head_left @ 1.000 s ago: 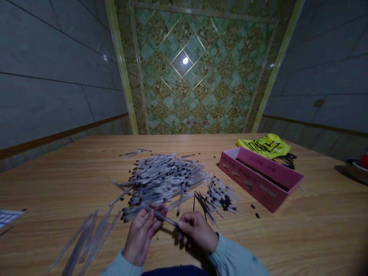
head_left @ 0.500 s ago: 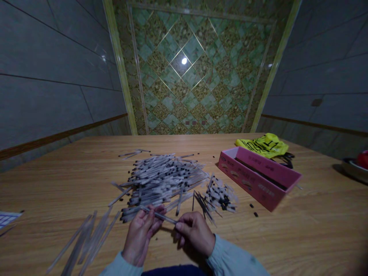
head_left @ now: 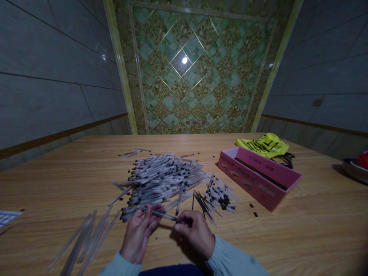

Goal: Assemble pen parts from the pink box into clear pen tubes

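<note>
A slim see-through pen (head_left: 165,216) with a dark core spans my two hands just above the table's near side. My left hand (head_left: 141,227) pinches its left part between thumb and fingers. At the other end, my right hand (head_left: 195,231) has thumb and forefinger closed on the tip, which the fingers partly hide. Right behind the hands lies a big heap of similar clear pens (head_left: 163,176) with black ends. Beside it are a small pile of short clear and black caps (head_left: 221,195) and several thin black sticks (head_left: 204,207).
Long clear strips (head_left: 89,241) lie at the front left. A pink printed box (head_left: 255,180) stands at the right, with a yellow bag (head_left: 264,145) behind it. Small black pieces (head_left: 253,210) lie in front of the box. A bowl (head_left: 356,168) sits at the far right edge.
Both hands stay almost in place on the pen. My right fingers have shifted slightly at its right end, and my left hand has moved a touch to the left.
</note>
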Demonstrator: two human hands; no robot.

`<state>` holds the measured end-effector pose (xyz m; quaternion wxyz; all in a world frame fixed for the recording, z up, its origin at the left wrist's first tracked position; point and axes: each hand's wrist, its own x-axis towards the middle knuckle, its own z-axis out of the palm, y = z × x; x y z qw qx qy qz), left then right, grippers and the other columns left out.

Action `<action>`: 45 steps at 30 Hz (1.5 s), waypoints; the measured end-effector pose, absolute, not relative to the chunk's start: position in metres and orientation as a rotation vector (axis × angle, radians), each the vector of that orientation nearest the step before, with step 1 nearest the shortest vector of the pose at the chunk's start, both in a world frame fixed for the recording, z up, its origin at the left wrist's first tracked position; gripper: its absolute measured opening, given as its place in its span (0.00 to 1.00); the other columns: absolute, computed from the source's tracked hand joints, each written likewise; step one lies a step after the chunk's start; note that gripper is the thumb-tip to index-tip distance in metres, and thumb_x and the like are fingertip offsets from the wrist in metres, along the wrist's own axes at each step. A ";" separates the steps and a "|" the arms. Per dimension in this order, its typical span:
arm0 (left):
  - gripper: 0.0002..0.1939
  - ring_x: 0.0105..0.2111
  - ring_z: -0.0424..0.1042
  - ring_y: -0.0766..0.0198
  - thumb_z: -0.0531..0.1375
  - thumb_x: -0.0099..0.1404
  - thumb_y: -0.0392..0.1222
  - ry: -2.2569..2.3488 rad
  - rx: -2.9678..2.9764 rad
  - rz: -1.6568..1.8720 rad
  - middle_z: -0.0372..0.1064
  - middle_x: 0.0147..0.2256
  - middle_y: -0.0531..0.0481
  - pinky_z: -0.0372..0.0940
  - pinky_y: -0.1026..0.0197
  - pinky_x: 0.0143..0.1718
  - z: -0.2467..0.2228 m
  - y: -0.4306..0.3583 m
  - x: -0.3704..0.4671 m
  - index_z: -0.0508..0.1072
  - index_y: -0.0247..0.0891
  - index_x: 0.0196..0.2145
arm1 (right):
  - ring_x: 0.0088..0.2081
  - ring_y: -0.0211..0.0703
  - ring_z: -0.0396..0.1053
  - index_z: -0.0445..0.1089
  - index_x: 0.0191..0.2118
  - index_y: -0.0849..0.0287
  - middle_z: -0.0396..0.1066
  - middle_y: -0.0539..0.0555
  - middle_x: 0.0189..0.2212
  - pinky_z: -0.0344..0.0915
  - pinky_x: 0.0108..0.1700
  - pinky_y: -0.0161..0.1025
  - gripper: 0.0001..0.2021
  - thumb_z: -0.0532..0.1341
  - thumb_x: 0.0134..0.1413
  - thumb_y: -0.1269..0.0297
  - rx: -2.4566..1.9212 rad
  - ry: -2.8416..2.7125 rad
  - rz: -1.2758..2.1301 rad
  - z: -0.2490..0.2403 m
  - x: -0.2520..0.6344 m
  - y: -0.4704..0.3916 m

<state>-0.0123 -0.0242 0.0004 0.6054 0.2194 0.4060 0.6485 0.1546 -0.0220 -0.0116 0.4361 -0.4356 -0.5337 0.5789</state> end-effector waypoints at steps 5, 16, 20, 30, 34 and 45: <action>0.15 0.38 0.75 0.58 0.67 0.50 0.38 0.973 0.521 1.467 0.76 0.37 0.43 0.71 0.59 0.39 0.000 -0.024 -0.010 0.67 0.36 0.34 | 0.13 0.33 0.60 0.64 0.23 0.63 0.66 0.51 0.15 0.55 0.15 0.31 0.23 0.57 0.48 0.45 -1.063 -1.367 1.523 -0.018 0.153 -0.021; 0.16 0.38 0.75 0.57 0.68 0.49 0.40 0.960 0.535 1.479 0.76 0.37 0.43 0.70 0.57 0.40 -0.010 -0.022 -0.011 0.67 0.36 0.34 | 0.16 0.34 0.61 0.67 0.24 0.63 0.65 0.50 0.16 0.55 0.19 0.31 0.20 0.54 0.53 0.50 -1.111 -1.475 1.426 -0.026 0.156 -0.021; 0.17 0.39 0.75 0.57 0.68 0.49 0.41 0.961 0.540 1.471 0.76 0.37 0.44 0.70 0.58 0.39 -0.008 -0.022 -0.011 0.67 0.36 0.34 | 0.22 0.34 0.61 0.68 0.23 0.63 0.64 0.48 0.18 0.54 0.23 0.30 0.10 0.65 0.41 0.61 -1.181 -1.487 1.164 -0.022 0.157 -0.022; 0.18 0.38 0.75 0.58 0.69 0.47 0.42 0.986 0.526 1.481 0.76 0.36 0.44 0.71 0.60 0.38 -0.003 -0.024 -0.010 0.68 0.36 0.33 | 0.22 0.36 0.63 0.68 0.23 0.62 0.66 0.49 0.18 0.56 0.23 0.31 0.05 0.62 0.43 0.66 -1.198 -1.506 1.173 -0.020 0.158 -0.023; 0.17 0.37 0.76 0.58 0.69 0.47 0.42 1.009 0.517 1.496 0.76 0.35 0.44 0.71 0.60 0.36 -0.003 -0.024 -0.011 0.69 0.35 0.33 | 0.21 0.35 0.62 0.70 0.26 0.63 0.66 0.48 0.19 0.55 0.23 0.30 0.07 0.63 0.42 0.64 -1.177 -1.500 1.194 -0.021 0.158 -0.022; 0.18 0.37 0.75 0.59 0.70 0.45 0.42 1.024 0.523 1.527 0.76 0.36 0.45 0.71 0.62 0.34 -0.003 -0.023 -0.014 0.70 0.35 0.32 | 0.19 0.34 0.61 0.67 0.24 0.61 0.64 0.46 0.16 0.55 0.20 0.30 0.05 0.62 0.36 0.70 -1.173 -1.347 1.259 -0.013 0.155 -0.023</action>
